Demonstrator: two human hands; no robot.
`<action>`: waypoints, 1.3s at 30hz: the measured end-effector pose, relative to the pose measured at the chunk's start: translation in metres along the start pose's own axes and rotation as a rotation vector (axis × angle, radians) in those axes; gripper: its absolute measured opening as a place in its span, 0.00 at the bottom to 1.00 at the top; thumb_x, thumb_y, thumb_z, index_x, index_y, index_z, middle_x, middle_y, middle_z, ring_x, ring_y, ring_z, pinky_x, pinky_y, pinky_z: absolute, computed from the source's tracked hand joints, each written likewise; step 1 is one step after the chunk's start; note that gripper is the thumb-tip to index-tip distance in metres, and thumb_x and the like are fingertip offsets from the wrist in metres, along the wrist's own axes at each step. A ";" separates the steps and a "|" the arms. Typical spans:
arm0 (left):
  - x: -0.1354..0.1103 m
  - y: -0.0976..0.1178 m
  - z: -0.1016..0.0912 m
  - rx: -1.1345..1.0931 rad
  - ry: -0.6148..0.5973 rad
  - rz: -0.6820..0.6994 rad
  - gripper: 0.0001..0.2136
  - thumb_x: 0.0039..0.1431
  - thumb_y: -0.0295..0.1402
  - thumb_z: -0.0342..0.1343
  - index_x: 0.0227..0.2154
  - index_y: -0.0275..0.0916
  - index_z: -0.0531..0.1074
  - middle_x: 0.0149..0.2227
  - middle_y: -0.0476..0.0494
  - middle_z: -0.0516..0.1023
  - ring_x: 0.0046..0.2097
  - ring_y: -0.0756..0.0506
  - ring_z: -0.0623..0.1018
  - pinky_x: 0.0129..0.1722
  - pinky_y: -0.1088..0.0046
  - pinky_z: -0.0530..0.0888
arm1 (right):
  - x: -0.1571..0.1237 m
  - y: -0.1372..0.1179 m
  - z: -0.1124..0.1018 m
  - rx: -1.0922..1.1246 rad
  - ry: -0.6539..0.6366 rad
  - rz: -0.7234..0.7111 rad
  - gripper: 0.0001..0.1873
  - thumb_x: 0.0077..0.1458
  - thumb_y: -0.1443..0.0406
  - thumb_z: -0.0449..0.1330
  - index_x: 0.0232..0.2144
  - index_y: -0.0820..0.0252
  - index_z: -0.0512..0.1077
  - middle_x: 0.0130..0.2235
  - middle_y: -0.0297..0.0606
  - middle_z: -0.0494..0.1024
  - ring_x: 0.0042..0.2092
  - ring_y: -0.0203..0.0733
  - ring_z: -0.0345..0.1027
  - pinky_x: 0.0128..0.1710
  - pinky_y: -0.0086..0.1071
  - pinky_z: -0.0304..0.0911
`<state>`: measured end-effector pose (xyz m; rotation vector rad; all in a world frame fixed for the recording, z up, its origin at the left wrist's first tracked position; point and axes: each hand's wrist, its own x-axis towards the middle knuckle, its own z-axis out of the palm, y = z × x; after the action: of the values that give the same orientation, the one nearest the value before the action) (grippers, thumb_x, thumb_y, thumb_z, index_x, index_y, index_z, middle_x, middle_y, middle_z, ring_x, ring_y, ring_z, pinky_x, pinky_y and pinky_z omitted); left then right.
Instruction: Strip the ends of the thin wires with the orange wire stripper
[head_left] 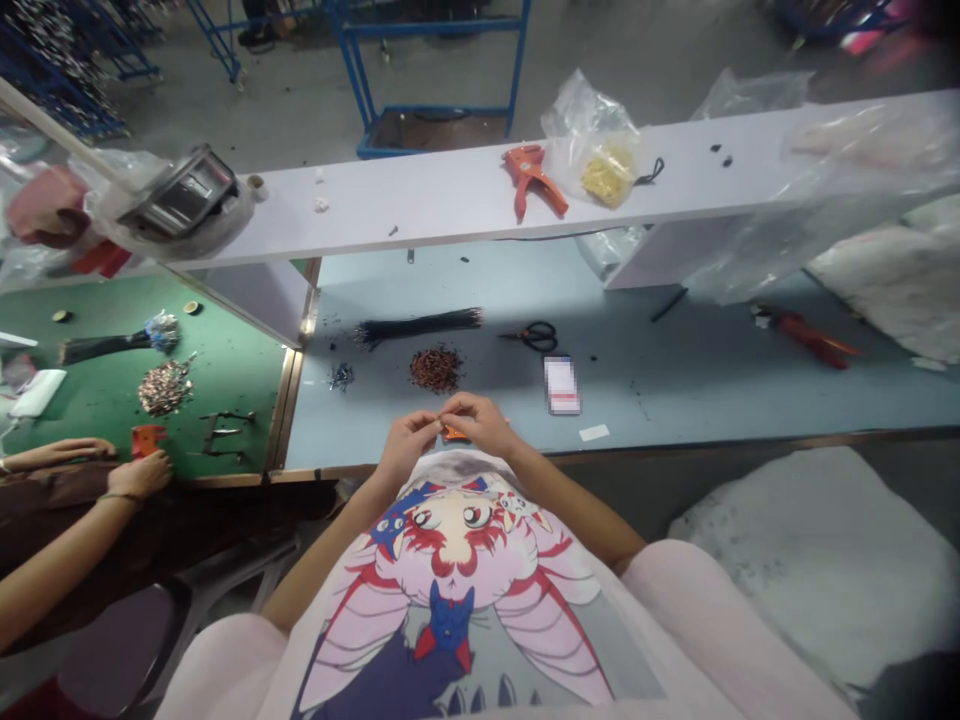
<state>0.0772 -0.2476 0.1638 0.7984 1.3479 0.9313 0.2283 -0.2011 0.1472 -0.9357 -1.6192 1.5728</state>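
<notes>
My left hand [411, 440] and my right hand [481, 422] meet at the front edge of the blue-grey table [517, 405]. Their fingertips are pinched together, and whatever they hold is too small to make out. An orange tool [455, 434] shows just below my fingers, mostly covered by them. Beyond the hands lies a heap of small copper-coloured pieces [436, 369]. Behind that heap is a bundle of black wires [420, 325] with bare ends. A small pile of dark metallic bits [341, 376] sits to the left.
Black-handled scissors [538, 336] and a phone [562, 385] lie right of the heap. Red-handled pliers [814, 338] are farther right. A raised shelf [450, 215] bears an orange hand tool [534, 182] and plastic bags. At left, a co-worker's hand [142, 474] holds an orange tool.
</notes>
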 end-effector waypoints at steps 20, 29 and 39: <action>0.005 -0.028 -0.024 -0.064 0.246 -0.097 0.17 0.33 0.41 0.68 0.28 0.36 0.76 0.30 0.44 0.80 0.36 0.46 0.75 0.41 0.70 0.68 | 0.011 0.096 -0.031 -0.766 0.074 0.211 0.24 0.51 0.58 0.59 0.49 0.64 0.66 0.50 0.47 0.70 0.49 0.44 0.63 0.48 0.34 0.58; 0.010 -0.034 -0.030 -0.206 0.305 -0.126 0.21 0.27 0.41 0.71 0.27 0.35 0.76 0.27 0.47 0.76 0.29 0.53 0.70 0.36 0.74 0.66 | -0.024 0.140 -0.035 -0.918 -0.147 0.403 0.26 0.41 0.66 0.64 0.46 0.64 0.69 0.51 0.52 0.67 0.53 0.55 0.56 0.52 0.43 0.48; -0.003 -0.020 -0.029 -0.056 0.383 0.082 0.14 0.39 0.36 0.65 0.31 0.37 0.76 0.34 0.45 0.79 0.33 0.51 0.72 0.38 0.72 0.68 | -0.011 0.096 -0.049 -0.507 -0.125 0.525 0.19 0.51 0.57 0.51 0.41 0.63 0.72 0.35 0.41 0.77 0.36 0.44 0.68 0.34 0.31 0.59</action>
<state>0.0501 -0.2604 0.1448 0.6569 1.6191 1.2259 0.2796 -0.1851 0.0526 -1.6672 -2.0234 1.5949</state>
